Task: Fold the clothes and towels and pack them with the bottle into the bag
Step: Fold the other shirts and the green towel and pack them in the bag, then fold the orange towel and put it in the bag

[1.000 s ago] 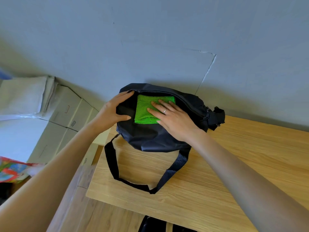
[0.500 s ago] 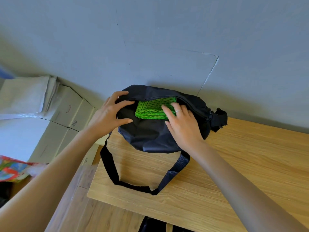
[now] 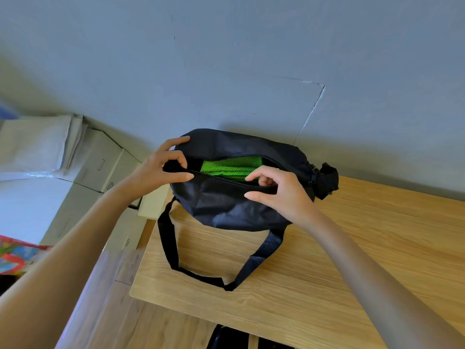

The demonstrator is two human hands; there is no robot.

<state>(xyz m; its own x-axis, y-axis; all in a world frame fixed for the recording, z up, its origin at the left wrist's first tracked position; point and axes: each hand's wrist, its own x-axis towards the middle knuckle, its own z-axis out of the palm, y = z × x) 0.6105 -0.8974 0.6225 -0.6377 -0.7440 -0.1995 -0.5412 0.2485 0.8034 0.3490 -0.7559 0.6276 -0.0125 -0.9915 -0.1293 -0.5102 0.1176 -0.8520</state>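
On the wooden table [image 3: 352,248] by the grey wall, right hand [image 3: 279,195] w/ fingers now off the green mesh cloth [image 3: 231,166] pinches the bag [image 3: 226,205] opening's near edge, left hand [image 3: 161,170] grips its left end — packing prob done, zip-up next.

Mesh cloth [image 3: 232,167] inside bag [image 3: 226,205] on table [image 3: 352,248]

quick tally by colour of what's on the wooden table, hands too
Black: 1, the black fabric bag with its webbing strap
Green: 1, the green mesh cloth showing in the bag's opening
Bare hands: 2, left hand gripping the bag's end, right hand pinching the opening's near edge
Total: 4
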